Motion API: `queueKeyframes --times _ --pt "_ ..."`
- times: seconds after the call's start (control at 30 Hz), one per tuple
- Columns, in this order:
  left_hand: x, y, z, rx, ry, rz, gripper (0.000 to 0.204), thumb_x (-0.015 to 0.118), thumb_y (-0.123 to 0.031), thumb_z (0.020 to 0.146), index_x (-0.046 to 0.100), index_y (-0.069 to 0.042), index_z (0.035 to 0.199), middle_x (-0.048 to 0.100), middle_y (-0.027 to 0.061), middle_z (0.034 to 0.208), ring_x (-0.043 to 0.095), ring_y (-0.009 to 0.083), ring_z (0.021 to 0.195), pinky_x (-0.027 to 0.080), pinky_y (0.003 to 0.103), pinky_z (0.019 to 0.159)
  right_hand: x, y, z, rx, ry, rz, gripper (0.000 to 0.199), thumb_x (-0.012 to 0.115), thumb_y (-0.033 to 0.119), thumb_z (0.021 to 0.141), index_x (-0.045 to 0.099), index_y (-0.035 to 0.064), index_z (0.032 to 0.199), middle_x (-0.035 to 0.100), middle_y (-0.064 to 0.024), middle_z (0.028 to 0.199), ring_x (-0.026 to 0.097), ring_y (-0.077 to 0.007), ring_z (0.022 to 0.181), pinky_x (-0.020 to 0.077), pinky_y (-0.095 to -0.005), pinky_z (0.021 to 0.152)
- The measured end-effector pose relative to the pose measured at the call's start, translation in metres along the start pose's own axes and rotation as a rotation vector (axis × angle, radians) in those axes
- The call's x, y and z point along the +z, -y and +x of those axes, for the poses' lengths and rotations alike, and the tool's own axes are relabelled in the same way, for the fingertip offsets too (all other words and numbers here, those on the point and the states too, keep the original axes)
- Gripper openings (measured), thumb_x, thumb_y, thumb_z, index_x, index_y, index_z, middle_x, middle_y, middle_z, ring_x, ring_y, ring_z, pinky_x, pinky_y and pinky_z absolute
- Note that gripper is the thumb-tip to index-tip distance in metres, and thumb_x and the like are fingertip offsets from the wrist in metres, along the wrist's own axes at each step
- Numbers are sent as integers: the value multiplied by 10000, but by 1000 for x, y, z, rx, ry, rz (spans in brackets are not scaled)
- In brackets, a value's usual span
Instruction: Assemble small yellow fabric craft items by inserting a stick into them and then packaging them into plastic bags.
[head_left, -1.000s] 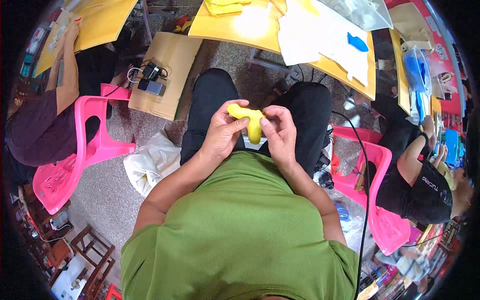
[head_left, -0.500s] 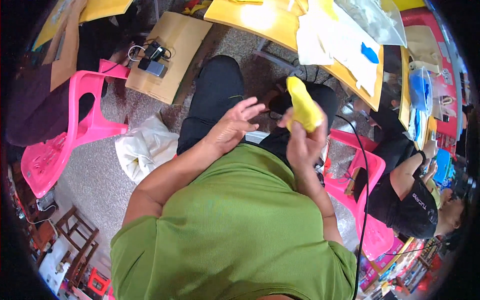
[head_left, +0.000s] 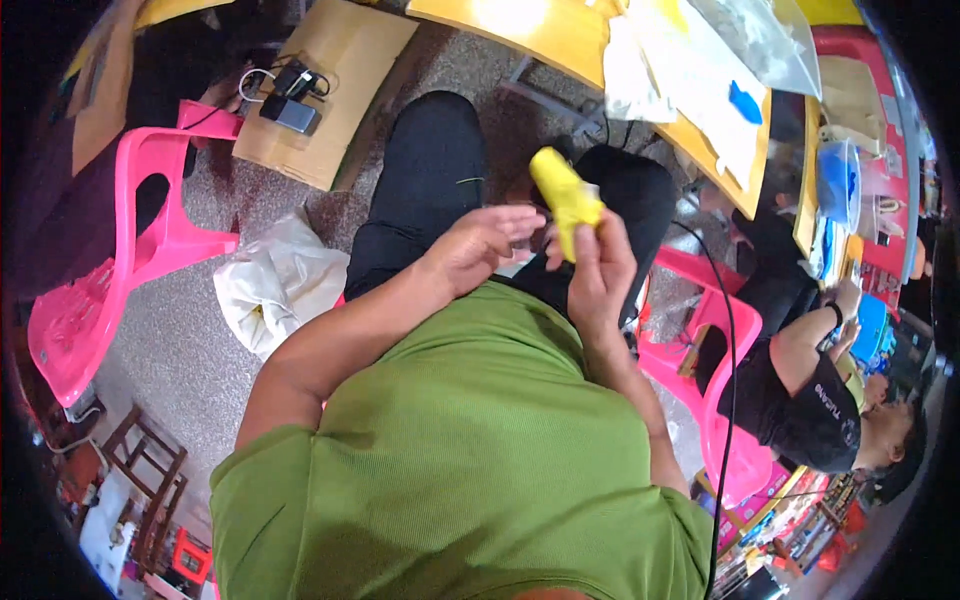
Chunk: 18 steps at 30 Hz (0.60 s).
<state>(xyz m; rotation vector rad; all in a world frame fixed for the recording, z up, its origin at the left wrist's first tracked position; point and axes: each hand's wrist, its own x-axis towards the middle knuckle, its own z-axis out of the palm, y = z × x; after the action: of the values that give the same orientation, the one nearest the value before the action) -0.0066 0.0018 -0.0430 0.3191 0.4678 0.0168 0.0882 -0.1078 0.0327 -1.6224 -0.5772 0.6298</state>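
Note:
My right hand is shut on a yellow oblong piece, holding it upright above my lap. My left hand is open beside it, fingers spread toward the piece without gripping it. Both hands hover over my black trousers, and my green shirt fills the lower middle of the view.
A yellow table with white sheets and a blue piece stands ahead. A cardboard box carries black devices with cables. A pink chair and a white bag are at left. Another person sits right.
Both hands held the yellow piece a second ago. My left hand has let go, and my right hand has lifted the piece upright. The view has shifted slightly.

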Motion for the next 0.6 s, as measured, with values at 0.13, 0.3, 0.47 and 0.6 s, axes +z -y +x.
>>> queueKeyframes --times 0.13,0.3,0.47,0.6 --pt "6 -4 4 54 109 -101 527 483 106 662 485 19 1181 563 136 1151 554 244 1044 456 359 874 -12 -51 7 205 163 -168 169 444 121 941 525 -11 1010 584 -60 795 540 -91 603 452 -221 485" --pt "27 -21 -5 121 71 -188 294 543 -35 843 522 -24 1136 592 112 1053 613 234 802 537 413 632 -8 -24 8 356 190 314 232 453 170 942 511 -9 1078 601 -90 822 576 -131 643 477 -236 512" --pt "26 -29 0 209 5 -25 261 600 -103 861 560 -13 1102 625 99 965 615 196 663 539 328 568 -5 -16 14 428 229 455 221 474 170 931 523 -3 1058 603 -75 776 573 -116 589 476 -250 499" --pt "33 -25 -2 393 -107 199 241 625 -37 832 592 4 1067 648 95 908 621 152 685 540 274 584 -6 -16 21 420 312 267 283 531 236 917 527 13 1091 605 -68 720 592 -124 598 467 -227 484"
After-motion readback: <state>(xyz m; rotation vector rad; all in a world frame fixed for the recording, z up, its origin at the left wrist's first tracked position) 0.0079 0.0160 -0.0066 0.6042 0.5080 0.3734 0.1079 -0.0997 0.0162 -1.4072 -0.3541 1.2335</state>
